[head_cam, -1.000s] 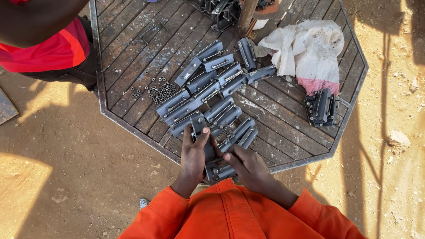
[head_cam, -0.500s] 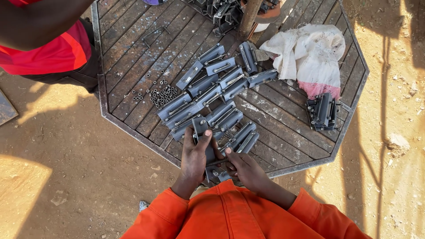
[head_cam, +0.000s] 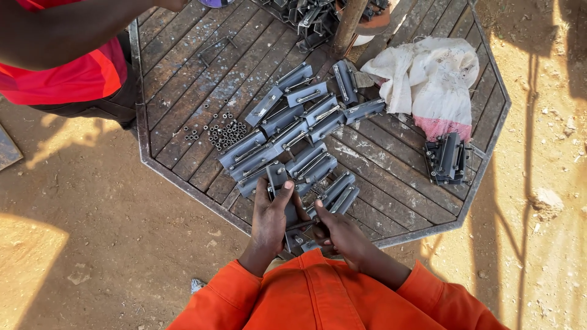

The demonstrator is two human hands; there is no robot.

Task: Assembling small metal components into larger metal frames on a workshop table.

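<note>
Head view, lower centre of the frame: the left hand (head_cam: 270, 220) grasps a grey folded sheet-metal bracket (head_cam: 279, 183), thumb laid across its face. The right hand (head_cam: 340, 235) is clenched around a thin dark tool (head_cam: 301, 225) whose tip touches the same bracket. Both work at the near edge of the octagonal wooden-slat counter (head_cam: 183, 91). More grey metal brackets (head_cam: 293, 122) lie in rows at frame centre, small steel nuts (head_cam: 226, 131) to their left, a white cloth sack (head_cam: 428, 79) at upper right.

Grey metal brackets (head_cam: 287, 131) on weathered brown plank table (head_cam: 391, 165); orange sleeves (head_cam: 318, 293), red shirt (head_cam: 73, 79), white-pink cloth (head_cam: 434, 79).
</note>
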